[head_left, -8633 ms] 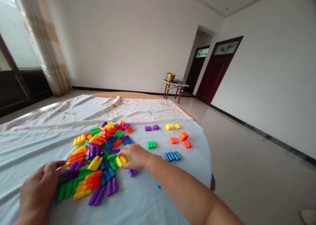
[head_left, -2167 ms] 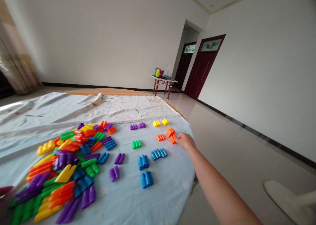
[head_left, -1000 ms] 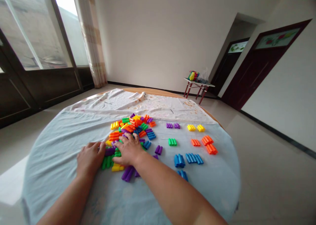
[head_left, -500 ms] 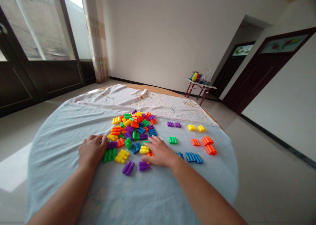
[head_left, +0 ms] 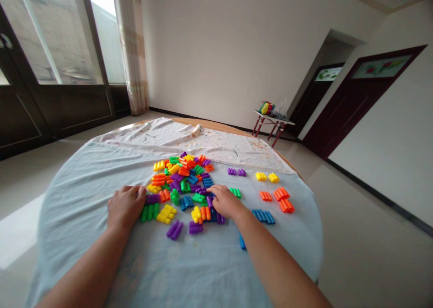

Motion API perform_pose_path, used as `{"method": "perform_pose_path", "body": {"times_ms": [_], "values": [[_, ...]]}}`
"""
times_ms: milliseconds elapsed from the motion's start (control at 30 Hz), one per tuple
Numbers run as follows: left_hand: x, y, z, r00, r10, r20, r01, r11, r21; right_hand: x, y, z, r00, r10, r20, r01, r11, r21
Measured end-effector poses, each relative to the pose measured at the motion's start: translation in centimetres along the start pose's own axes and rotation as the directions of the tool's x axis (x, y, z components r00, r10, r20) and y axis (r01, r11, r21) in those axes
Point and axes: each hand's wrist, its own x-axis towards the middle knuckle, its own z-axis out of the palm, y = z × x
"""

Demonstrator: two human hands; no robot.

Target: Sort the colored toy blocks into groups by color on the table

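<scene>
Plastic toy building blocks made of joined tubes, in several colours, form a loose pile [head_left: 184,172]. At its left edge rests my left hand [head_left: 126,204], fingers loosely spread on the cloth, touching or close to a purple block [head_left: 152,199] and a green block [head_left: 150,212]. My right hand [head_left: 227,201] is at the pile's right side, fingers and thumb closed about a purple block [head_left: 210,202], partly hidden by them. Just below lie an orange block [head_left: 205,213], a yellow block [head_left: 196,214] and another purple block [head_left: 195,227].
Apart from the pile, on the right, sit purple blocks [head_left: 237,172], yellow blocks [head_left: 267,176], orange blocks [head_left: 284,199] and blue blocks [head_left: 263,216]. A pale blue cloth [head_left: 162,272] covers the round table. Behind stands a small side table [head_left: 274,117] with bags.
My right hand has drawn slightly right, off the yellow and orange blocks, uncovering them and several purple and blue ones. A blue block now shows beside my right forearm. My left hand has stayed put.
</scene>
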Motion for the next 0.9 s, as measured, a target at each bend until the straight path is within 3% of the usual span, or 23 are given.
{"method": "perform_pose_path", "body": {"times_ms": [333, 633, 900], "values": [[0.1, -0.3, 0.3, 1.000, 0.000, 0.004, 0.000, 1.000, -0.015, 2.8, -1.6, 0.7, 0.999, 0.049, 0.017, -0.048, 0.998, -0.032], [0.5, -0.9, 0.7, 0.999, -0.011, 0.044, 0.010, 0.999, 0.033, -0.7, -4.0, 0.6, 0.975, 0.070, -0.210, -0.069, 0.998, 0.012], [1.9, -3.4, 3.0, 0.997, 0.035, 0.064, -0.040, 0.997, 0.070, -2.0, -5.9, 2.5, 0.980, 0.043, -0.195, -0.041, 0.999, 0.014]]}}
